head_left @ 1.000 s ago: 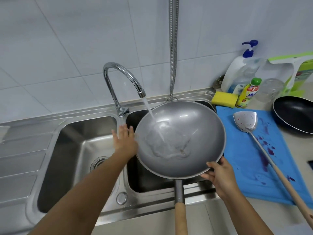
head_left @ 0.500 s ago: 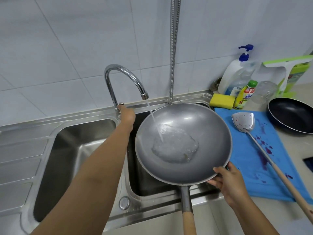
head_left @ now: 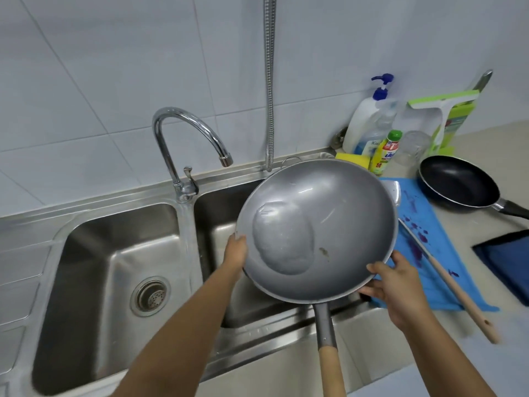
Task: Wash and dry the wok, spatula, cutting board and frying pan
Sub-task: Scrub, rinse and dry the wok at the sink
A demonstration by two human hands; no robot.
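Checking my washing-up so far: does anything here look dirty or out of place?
The blue cutting board carries purple stains beside the spatula. A small brown speck sits inside the wok, right of the pooled water. Nothing else stands out.

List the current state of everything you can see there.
Tap: off, no water running.
Wok: held tilted over the sink, water pooled inside.
Left hand: grips wok rim.
Right hand: grips wok rim.
Cutting board: flat, stained purple.
Spatula: lying on the board.
Frying pan: upright on counter.
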